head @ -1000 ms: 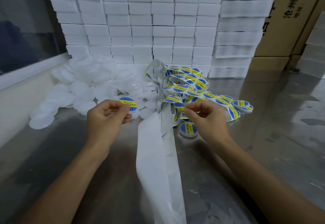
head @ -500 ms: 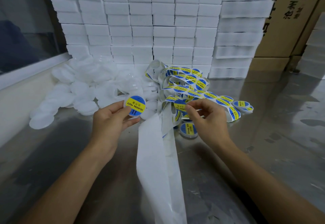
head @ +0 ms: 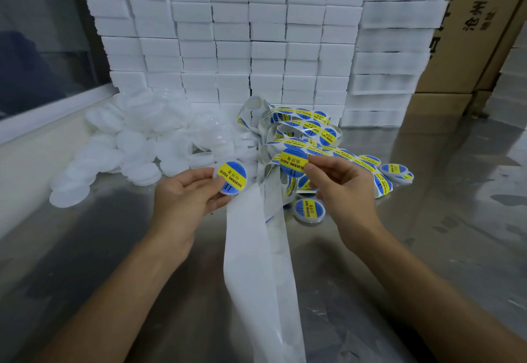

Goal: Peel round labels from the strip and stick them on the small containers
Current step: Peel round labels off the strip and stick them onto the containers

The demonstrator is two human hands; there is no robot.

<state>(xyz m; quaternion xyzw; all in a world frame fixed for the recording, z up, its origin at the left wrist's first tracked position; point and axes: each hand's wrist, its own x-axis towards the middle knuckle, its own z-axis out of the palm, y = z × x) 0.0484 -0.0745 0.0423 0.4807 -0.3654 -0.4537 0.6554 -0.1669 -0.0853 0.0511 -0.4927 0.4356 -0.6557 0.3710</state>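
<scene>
My left hand (head: 185,197) holds a small round container (head: 231,177) with a blue and yellow label on its face, tilted toward me. My right hand (head: 342,191) pinches a peeled round blue and yellow label (head: 293,161) by its edge, a short way right of the container. The label strip (head: 302,128) lies tangled behind my hands. Its bare white backing (head: 256,262) trails down between my forearms. Labelled containers lie on the metal table, one (head: 309,211) under my right hand and others (head: 395,170) to the right.
A heap of unlabelled white containers (head: 137,145) covers the table's left back. Stacked white boxes (head: 228,34) form a wall behind. Cardboard cartons (head: 470,34) stand at the right. A window ledge (head: 42,117) runs along the left.
My left hand has turned the labelled container face up and moved it right. My right hand has peeled a label off the strip and lifted it.
</scene>
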